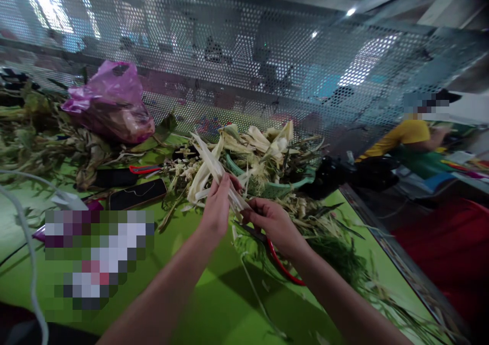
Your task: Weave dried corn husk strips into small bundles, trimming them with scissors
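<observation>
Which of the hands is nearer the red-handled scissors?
Right. The right hand is just above the red-handled scissors in the view, at the pale husk's lower end; the left hand is farther off, up and to the left.

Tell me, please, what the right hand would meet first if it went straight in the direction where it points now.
Apart from the pale strip it holds, the right hand would probably meet the left hand first, though the depth between them is unclear from this single view.
</observation>
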The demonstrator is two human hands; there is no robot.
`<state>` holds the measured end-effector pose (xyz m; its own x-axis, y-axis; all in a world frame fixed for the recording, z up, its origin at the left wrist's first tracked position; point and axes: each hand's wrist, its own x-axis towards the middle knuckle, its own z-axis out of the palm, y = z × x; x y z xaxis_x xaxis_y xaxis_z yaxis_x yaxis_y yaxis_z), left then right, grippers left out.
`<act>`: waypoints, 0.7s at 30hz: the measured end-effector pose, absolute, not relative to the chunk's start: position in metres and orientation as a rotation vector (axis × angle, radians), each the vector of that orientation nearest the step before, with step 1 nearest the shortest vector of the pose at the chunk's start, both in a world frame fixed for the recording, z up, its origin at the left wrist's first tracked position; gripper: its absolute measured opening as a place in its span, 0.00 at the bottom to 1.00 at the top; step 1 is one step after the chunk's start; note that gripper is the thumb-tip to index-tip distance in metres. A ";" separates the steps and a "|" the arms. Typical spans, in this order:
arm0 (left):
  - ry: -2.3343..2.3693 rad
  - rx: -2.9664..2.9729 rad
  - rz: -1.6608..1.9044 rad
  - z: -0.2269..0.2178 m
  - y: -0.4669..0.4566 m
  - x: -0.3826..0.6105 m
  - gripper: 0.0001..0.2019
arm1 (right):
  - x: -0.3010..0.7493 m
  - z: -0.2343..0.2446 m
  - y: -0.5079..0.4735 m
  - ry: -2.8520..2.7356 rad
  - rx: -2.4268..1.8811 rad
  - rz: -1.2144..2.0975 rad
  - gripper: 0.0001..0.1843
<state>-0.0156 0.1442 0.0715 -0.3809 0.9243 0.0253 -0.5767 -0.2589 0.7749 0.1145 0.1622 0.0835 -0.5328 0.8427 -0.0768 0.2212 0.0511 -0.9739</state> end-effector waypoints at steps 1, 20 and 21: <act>0.814 0.575 1.830 0.072 0.145 -0.017 0.14 | 0.115 0.083 0.162 -1.815 -1.068 1.502 0.11; 0.615 0.457 1.685 0.078 0.144 -0.016 0.13 | 0.115 0.071 0.168 -1.846 -0.974 1.393 0.09; 0.619 0.473 1.653 0.077 0.143 -0.013 0.12 | 0.115 0.071 0.168 -1.832 -0.953 1.400 0.08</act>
